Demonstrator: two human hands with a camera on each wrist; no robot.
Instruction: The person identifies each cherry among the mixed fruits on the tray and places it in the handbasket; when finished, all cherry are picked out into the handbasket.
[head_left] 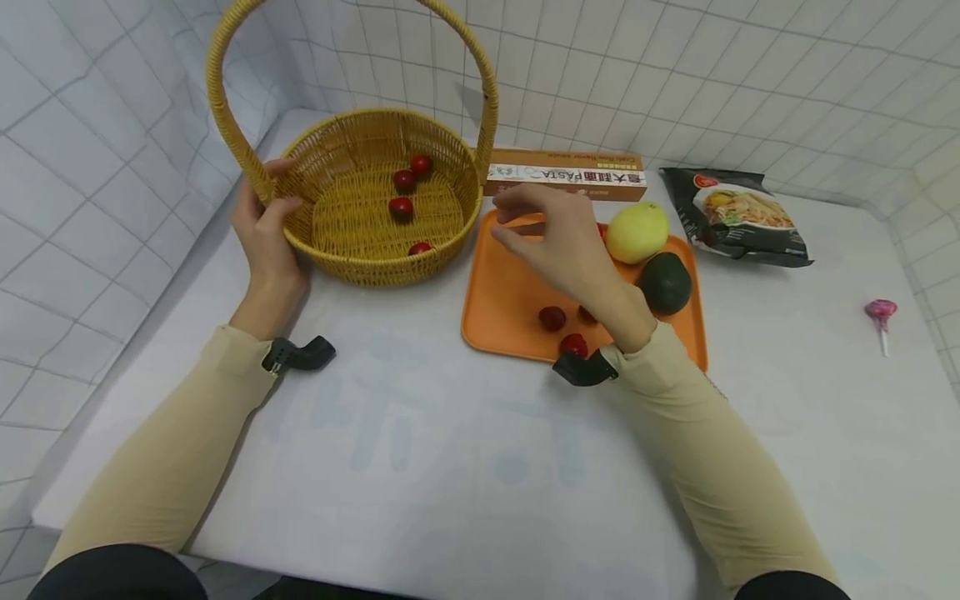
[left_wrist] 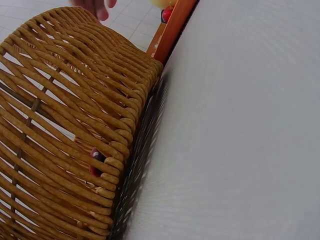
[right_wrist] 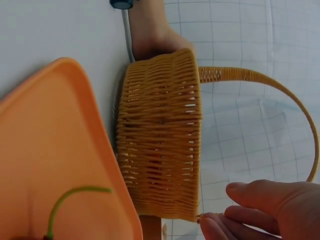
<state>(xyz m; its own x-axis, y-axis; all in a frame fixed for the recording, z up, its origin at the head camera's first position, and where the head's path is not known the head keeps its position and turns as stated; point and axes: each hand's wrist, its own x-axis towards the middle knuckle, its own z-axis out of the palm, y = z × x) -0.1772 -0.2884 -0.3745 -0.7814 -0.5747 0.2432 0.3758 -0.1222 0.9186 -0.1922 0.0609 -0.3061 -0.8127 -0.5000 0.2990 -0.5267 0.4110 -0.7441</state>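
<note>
My left hand (head_left: pixel 270 237) holds the left side of a yellow wicker basket (head_left: pixel 345 271), with the thumb over the rim beside the tall handle. Several dark red cherries (head_left: pixel 401 208) lie on the basket's floor. Above the left part of an orange tray (head_left: pixel 498 304) hovers my right hand (head_left: pixel 562 237), near the basket's right edge. Its thumb and fingers are apart, with nothing visible between them; the right wrist view shows the hand (right_wrist: pixel 280 207) beside the basket wall (right_wrist: pixel 160 125). On the tray are more red fruits (head_left: pixel 552 317), a yellow lemon-like fruit (head_left: pixel 636 232) and a dark green avocado (head_left: pixel 665 283).
A brown pasta box (head_left: pixel 566 173) lies behind the tray against the tiled-pattern backdrop. To its right is a black noodle packet (head_left: pixel 738 217). A pink lollipop (head_left: pixel 881 311) lies on the white table (head_left: pixel 450 467) at the far right.
</note>
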